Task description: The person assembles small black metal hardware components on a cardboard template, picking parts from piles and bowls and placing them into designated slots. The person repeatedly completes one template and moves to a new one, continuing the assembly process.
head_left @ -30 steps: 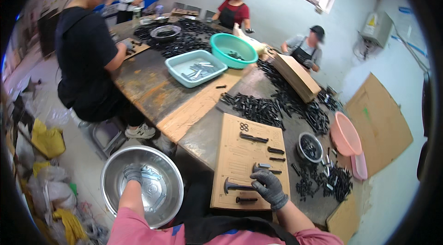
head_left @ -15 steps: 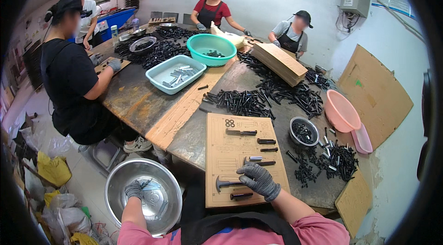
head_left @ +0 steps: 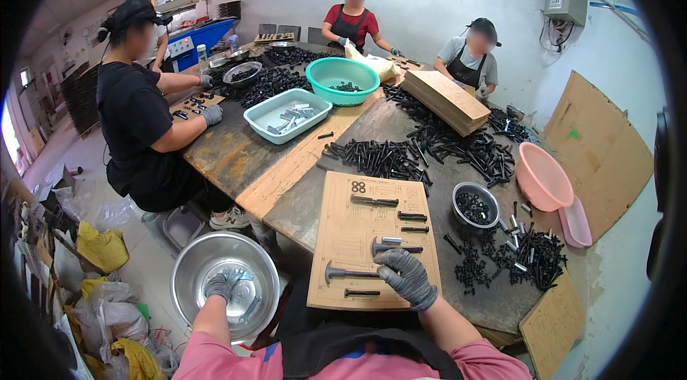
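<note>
Because the steel basin (head_left: pixel 187 265) sits lower than the table (head_left: pixel 297 222), off to the left, I see from my remote seat the left hand (head_left: pixel 219 285) reaching steeply down into it. That gloved hand is at the silver metal pieces (head_left: pixel 245 275) on the basin's floor, fingers bunched, though I cannot tell whether they are clamped on any. The basin's deep walls presumably stop loose parts from scattering.

My view puts the right hand (head_left: pixel 406 278), gloved too, over the lower right of the printed cardboard board (head_left: pixel 358 247). Its fingers are bent, just below the upper hammer-shaped piece (head_left: pixel 408 248) and beside the handle end of the lower hammer-shaped piece (head_left: pixel 343 274). I cannot make out whether it pinches anything; perhaps it merely braces there.

Around it, 4 black rings (head_left: pixel 358 187), 4 dark bolt-like parts (head_left: pixel 374 201) and 1 silver cylinder (head_left: pixel 391 240) lie spread out, likely so I can tell each apart at a glance. To the board's right, a small steel bowl (head_left: pixel 458 197) contains black parts, probably set there for easy reach. Past the board's far edge lies a heap of black bolts (head_left: pixel 383 157).
</note>
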Demonstrator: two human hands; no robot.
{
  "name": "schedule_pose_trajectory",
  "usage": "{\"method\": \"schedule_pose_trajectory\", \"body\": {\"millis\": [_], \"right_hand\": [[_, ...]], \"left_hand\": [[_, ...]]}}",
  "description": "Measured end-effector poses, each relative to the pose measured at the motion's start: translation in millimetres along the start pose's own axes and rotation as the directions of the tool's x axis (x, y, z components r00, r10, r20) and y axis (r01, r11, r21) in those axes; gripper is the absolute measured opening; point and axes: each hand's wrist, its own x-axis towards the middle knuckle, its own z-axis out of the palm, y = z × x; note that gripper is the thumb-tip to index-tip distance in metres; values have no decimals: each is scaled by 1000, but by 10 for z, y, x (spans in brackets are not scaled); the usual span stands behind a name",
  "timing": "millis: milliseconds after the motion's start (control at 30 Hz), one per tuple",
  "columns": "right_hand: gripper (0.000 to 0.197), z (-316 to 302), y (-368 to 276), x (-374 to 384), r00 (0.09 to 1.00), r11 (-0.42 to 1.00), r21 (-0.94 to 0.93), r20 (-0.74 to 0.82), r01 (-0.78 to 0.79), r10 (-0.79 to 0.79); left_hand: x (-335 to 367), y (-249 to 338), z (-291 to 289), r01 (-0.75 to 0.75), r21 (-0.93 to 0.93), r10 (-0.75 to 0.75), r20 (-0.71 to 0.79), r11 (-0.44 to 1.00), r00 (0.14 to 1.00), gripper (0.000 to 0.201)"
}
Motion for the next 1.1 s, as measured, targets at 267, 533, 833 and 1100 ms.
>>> {"method": "schedule_pose_trajectory", "body": {"millis": [267, 533, 833, 1100], "right_hand": [[19, -80, 3, -186, 996, 997, 26, 50, -74, 73], [38, 137, -65, -71, 952, 996, 84, 304, 9, -34], [59, 48, -250, -169, 963, 585, 767, 243, -264, 116], [46, -101, -297, -237, 948, 654, 687, 203, -316, 244]], "left_hand": [[-421, 220, -320, -77, -290, 18, -201, 954, 979, 40], [-1404, 1495, -1325, -408, -906, 490, -407, -111, 771, 22], [-2642, 2694, -1356, -358, -909, 877, -341, -215, 339, 24], [-2891, 2874, -1346, -201, -969, 865, -223, -145, 450, 21]]}}
